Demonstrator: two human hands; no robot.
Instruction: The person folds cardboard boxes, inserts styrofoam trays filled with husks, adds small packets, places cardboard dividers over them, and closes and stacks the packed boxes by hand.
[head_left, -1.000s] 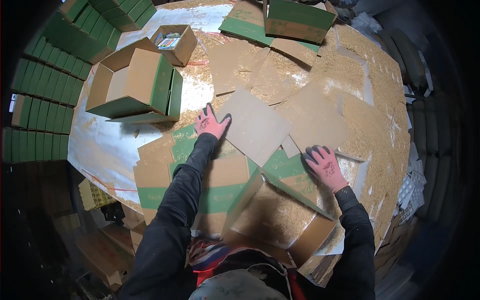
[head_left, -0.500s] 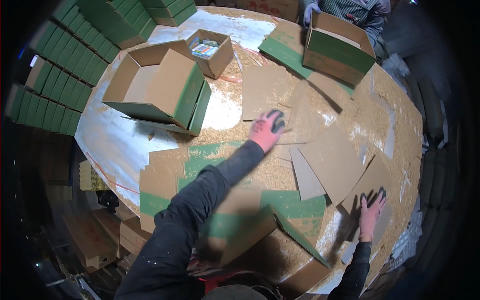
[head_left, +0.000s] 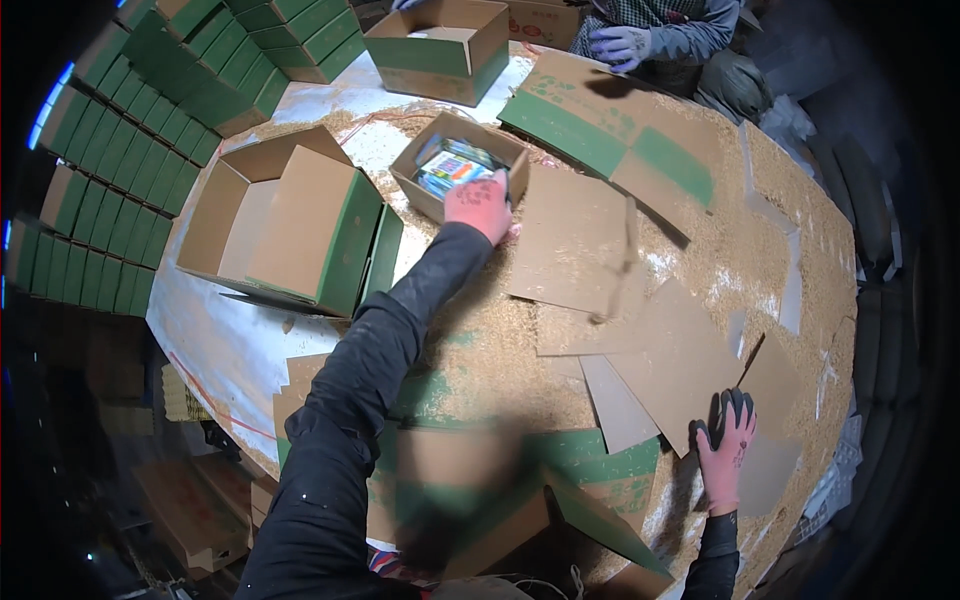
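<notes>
My left hand (head_left: 480, 208), in a pink and dark glove, is closed over the near right wall of a small open cardboard box (head_left: 413, 190); its fingertips are partly hidden. Colourful flat packets (head_left: 456, 168) lie inside that box. My right hand (head_left: 727, 450), gloved alike, rests with fingers apart on overlapping cardboard sheets (head_left: 680, 355) at the right. Left of my left arm stands a larger open carton (head_left: 315, 230) with a green band. Close to my body is another partly folded green and brown carton (head_left: 590, 510).
Across the table, a co-worker's gloved hand (head_left: 620, 48) hovers beside an open green-banded carton (head_left: 440, 55). Flattened green-printed cardboard (head_left: 600, 130) lies nearer. Stacked green boxes (head_left: 130, 190) line the left. Sawdust-like bits (head_left: 690, 245) cover much of the table.
My left hand has gone from the loose sheets to the small box, which has shifted right and turned. My right hand stays by the sheets. The co-worker's carton has moved left.
</notes>
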